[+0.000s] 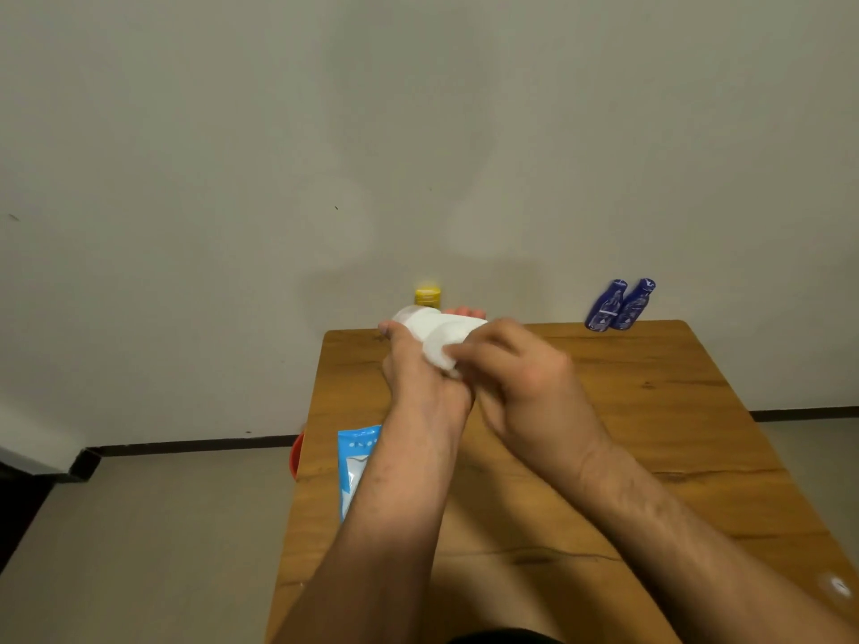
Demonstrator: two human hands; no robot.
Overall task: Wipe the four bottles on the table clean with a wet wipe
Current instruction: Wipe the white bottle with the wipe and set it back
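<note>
"Yellow-capped plastic bottle [428, 296]: where was it pictured?"

"At the far edge of the brown wooden table [650, 411], held and swathed in a white wet wipe [441, 332], so that little but the cap was left showing. Two dark blue bottles [620, 305] were seen close together at the far right corner."

"How was it judged to handle?"

"Light and stiff, it was thought, though slippery once wetted. A grip round the body, below the cap, was considered safest."

"And the hands?"

"The left hand [418, 378] was stretched forward, thumb and fingers curled round the wrapped body. The right hand [516, 364] was brought in from the side, its fingers bunched on the wipe and pinching it against the bottle."
</note>
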